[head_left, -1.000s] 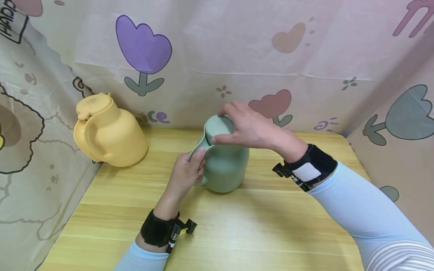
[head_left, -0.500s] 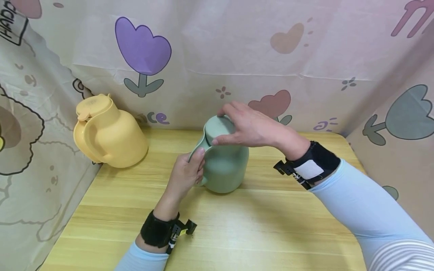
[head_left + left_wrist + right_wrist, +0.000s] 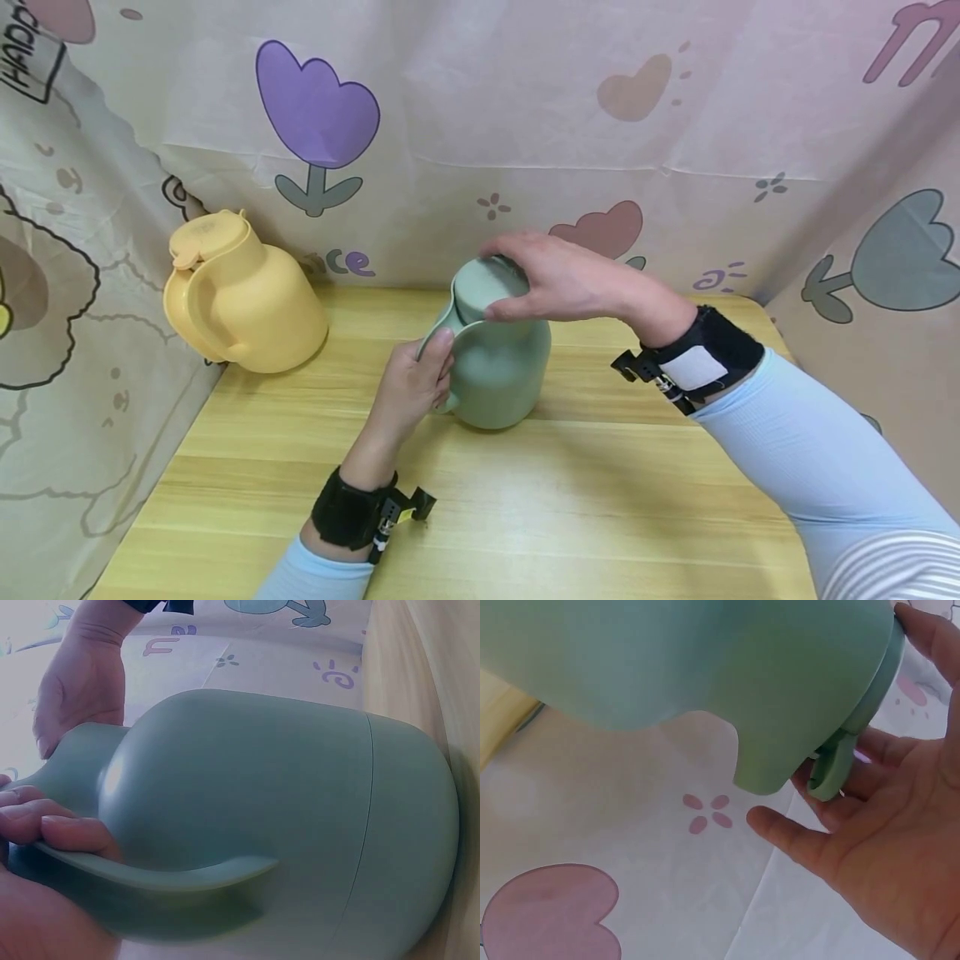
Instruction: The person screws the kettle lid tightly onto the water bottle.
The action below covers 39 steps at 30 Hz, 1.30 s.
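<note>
A green thermal jug [image 3: 498, 375] stands upright on the wooden table, its body filling much of the left wrist view. My left hand [image 3: 408, 387] grips the jug's handle [image 3: 172, 879], with the thumb on top and the fingers wrapped round it. Over the jug's top, my right hand [image 3: 566, 279] spans the round green lid [image 3: 483, 287], thumb on the near edge and fingers on the far side. In the right wrist view the thumb touches the lid's rim, the other fingers lie by a small green tab [image 3: 834, 769], and the little finger stands apart.
A yellow jug [image 3: 258, 304] of similar shape stands at the table's back left, handle towards the front. Behind the table [image 3: 525, 517] hangs a printed cloth [image 3: 465, 100] with tulips and hearts, which also covers both sides.
My right hand has shifted slightly to the right on the lid, its thumb sliding along the near edge. The left hand and both jugs stay in place.
</note>
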Each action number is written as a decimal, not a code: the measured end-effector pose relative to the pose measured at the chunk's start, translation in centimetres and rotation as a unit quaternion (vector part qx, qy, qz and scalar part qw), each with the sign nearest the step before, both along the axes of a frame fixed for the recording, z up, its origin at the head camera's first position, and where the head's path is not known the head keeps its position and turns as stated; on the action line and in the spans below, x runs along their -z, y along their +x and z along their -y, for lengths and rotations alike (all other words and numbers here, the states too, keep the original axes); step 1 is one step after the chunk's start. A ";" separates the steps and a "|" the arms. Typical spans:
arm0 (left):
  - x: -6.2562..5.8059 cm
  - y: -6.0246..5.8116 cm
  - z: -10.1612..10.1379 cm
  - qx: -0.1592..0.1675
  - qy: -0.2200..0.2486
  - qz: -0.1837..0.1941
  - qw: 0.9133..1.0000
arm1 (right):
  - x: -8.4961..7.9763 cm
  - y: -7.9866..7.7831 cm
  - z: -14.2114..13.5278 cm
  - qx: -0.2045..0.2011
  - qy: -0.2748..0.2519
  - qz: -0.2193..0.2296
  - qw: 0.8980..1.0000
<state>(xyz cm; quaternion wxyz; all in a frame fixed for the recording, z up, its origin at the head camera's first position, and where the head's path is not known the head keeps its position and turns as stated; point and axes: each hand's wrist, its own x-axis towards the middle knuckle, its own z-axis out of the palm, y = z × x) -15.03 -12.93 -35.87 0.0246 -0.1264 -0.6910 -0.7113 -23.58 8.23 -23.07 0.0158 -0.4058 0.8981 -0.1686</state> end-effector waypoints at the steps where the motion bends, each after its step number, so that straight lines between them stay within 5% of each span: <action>1: 0.0 0.0 0.0 0.000 -0.001 -0.001 1.000 | 0.0 0.0 0.0 0.003 -0.001 -0.003 1.000; 10: 0.1 0.0 0.0 0.002 -0.003 -0.001 1.000 | 0.6 -0.2 0.1 0.016 -0.007 -0.044 0.999; 21: 0.1 0.0 0.0 0.000 0.002 -0.006 1.000 | -0.1 0.0 0.1 -0.022 0.019 -0.001 1.000; 34: 0.2 -0.1 0.1 -0.002 -0.006 -0.005 1.000 | 0.2 0.0 0.6 0.034 0.035 -0.076 0.996; 39: 0.2 -0.1 0.1 0.000 -0.004 -0.004 1.000 | -0.1 0.1 0.5 0.014 0.034 -0.057 0.998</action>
